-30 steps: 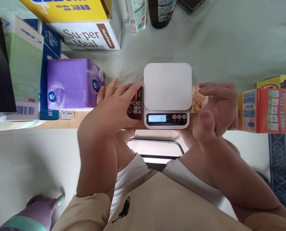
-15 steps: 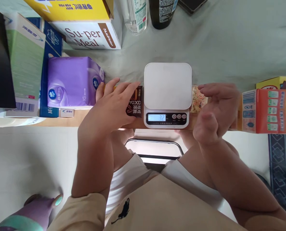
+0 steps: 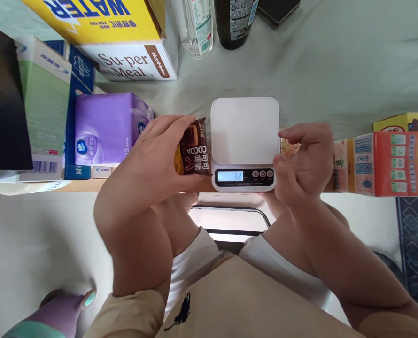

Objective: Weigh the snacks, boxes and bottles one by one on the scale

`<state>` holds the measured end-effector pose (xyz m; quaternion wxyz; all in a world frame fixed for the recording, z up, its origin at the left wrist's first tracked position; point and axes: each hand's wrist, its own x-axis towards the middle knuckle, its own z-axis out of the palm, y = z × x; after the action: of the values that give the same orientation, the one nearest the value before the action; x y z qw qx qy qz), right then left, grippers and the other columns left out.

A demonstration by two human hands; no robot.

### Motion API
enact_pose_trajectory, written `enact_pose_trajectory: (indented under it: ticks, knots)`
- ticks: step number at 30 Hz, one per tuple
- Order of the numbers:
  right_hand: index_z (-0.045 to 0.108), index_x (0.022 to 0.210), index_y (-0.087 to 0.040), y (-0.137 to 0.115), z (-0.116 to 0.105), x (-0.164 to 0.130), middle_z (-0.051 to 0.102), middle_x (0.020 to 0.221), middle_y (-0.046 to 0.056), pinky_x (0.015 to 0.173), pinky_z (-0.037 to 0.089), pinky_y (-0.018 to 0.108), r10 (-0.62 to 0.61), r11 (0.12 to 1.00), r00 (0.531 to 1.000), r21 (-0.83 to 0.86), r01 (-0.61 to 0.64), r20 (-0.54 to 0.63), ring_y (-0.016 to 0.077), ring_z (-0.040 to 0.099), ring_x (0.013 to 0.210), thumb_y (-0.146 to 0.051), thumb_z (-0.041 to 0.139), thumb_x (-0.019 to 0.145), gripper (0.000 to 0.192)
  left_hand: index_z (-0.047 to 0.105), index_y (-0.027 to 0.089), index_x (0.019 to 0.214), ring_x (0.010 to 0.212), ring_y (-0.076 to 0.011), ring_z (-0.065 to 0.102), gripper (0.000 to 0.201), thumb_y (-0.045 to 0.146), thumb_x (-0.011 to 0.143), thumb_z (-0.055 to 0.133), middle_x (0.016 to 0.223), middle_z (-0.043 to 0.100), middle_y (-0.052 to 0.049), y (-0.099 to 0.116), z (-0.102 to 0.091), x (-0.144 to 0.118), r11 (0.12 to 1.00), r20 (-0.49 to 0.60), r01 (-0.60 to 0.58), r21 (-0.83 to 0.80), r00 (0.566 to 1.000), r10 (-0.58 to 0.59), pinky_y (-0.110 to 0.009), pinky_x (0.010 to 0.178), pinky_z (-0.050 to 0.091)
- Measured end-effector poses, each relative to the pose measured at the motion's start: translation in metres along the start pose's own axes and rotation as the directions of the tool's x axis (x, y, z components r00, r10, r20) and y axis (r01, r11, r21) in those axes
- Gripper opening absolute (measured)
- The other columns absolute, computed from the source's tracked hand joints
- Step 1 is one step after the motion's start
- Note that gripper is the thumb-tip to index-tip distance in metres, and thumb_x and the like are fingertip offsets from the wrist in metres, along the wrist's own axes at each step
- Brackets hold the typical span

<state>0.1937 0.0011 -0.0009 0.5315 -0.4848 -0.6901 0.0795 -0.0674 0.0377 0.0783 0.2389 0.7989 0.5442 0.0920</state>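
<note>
The scale (image 3: 244, 129) sits in the middle. The tissue pack (image 3: 105, 129) lies to its left, the carton (image 3: 381, 162) to its right, two bottles (image 3: 212, 21) behind.

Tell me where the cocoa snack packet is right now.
The cocoa snack packet is in the left hand, left of centre in the head view, beside the white scale and right of the purple tissue pack.

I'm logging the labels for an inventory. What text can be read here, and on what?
"COCOA": brown snack packet in the left hand.
"32": scale display.
"Su-per Meal": white box.
"WATER": yellow box.
Unreadable: bottle labels, orange carton, and the packet by the right hand.
</note>
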Motion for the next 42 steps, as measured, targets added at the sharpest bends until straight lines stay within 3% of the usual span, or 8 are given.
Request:
enact_pose_trajectory:
  ticks: [10,15,18,21,26,31,37,42]
  knots:
    - [0.061,0.12,-0.028,-0.001,0.0,0.002,0.066,0.104,0.007,0.081,0.058,0.046,-0.032,0.998,0.999,-0.049,0.032,-0.004,0.0258,0.065,0.099,-0.029,0.057,0.094,0.026,0.052,0.029,0.154,0.15,-0.0374,0.056,0.088,0.047,0.077,0.092,0.157,0.062,-0.01,0.034,0.052,0.035,0.974,-0.079,-0.204,-0.098,0.977,0.197,-0.055,0.132,0.04]
    - [0.061,0.115,-0.029,0.003,-0.005,0.002,0.064,0.099,0.007,0.08,0.059,0.047,-0.031,0.996,0.999,-0.083,0.028,-0.042,0.0256,0.066,0.095,-0.035,0.056,0.097,0.02,0.055,0.024,0.151,0.156,-0.0365,0.051,0.085,0.069,0.083,0.081,0.162,0.059,-0.012,0.024,0.05,0.035,0.933,-0.207,-0.297,-0.202,0.944,0.255,-0.062,0.137,0.032]
    - [0.063,0.112,-0.03,0.01,-0.009,0.0,0.064,0.097,0.005,0.078,0.057,0.046,-0.037,0.995,0.993,-0.099,0.025,-0.114,0.0243,0.065,0.091,-0.04,0.057,0.098,0.019,0.071,0.029,0.112,0.094,-0.0164,0.078,0.044,0.069,0.104,0.055,0.105,0.079,0.002,0.018,0.046,0.032,0.802,-0.563,-0.434,-0.411,0.813,0.151,-0.042,0.092,0.064]
    - [0.065,0.112,-0.032,0.014,-0.012,-0.001,0.063,0.097,0.004,0.079,0.056,0.046,0.002,0.993,0.991,-0.12,-0.018,-0.136,0.024,0.065,0.091,-0.046,0.056,0.098,0.023,0.064,0.026,0.088,0.046,-0.0052,0.045,0.032,0.042,0.112,0.05,0.06,0.051,0.009,0.017,0.046,0.033,0.769,-0.707,-0.447,-0.457,0.707,-0.01,-0.033,0.05,0.041]
    - [0.066,0.115,-0.036,0.008,-0.015,0.002,0.061,0.098,0.004,0.08,0.056,0.048,0.03,0.992,0.993,-0.116,-0.043,-0.11,0.0246,0.065,0.091,-0.048,0.056,0.099,0.022,0.053,0.024,0.067,0.071,-0.017,0.06,0.035,0.032,0.101,0.055,0.076,0.059,-0.002,0.014,0.049,0.034,0.88,-0.628,-0.343,-0.329,0.775,0.067,-0.044,0.065,0.049]
    - [0.065,0.112,-0.032,0.006,-0.015,0.002,0.063,0.099,0.004,0.077,0.053,0.045,-0.006,0.994,0.993,-0.107,-0.007,-0.119,0.0247,0.064,0.093,-0.04,0.057,0.097,0.019,0.049,0.027,0.056,0.054,-0.0213,0.051,0.05,0.051,0.1,0.053,0.052,0.045,-0.005,0.007,0.054,0.027,0.869,-0.51,-0.28,-0.408,0.859,0.037,-0.044,0.054,0.037]
    - [0.063,0.114,-0.027,0.008,-0.015,0.003,0.065,0.099,0.005,0.078,0.053,0.041,-0.104,0.975,0.992,-0.206,0.086,-0.076,0.022,0.065,0.091,-0.032,0.054,0.098,0.019,0.067,0.028,0.086,0.046,-0.0124,0.042,0.045,0.058,0.111,0.045,0.056,0.049,0.002,0.009,0.059,0.031,0.844,-0.6,-0.372,-0.386,0.796,0.076,-0.035,0.05,0.034]
    - [0.066,0.133,-0.029,-0.008,-0.011,0.001,0.07,0.141,0.007,0.1,0.051,0.044,-0.179,0.88,0.944,-0.385,0.28,0.277,0.0262,0.069,0.123,-0.032,0.06,0.098,0.035,0.068,0.027,0.095,0.062,-0.011,0.056,0.025,0.036,0.112,0.052,0.08,0.064,0.002,0.002,0.06,0.044,0.825,-0.654,-0.487,-0.287,0.729,0.202,-0.033,0.059,0.046]
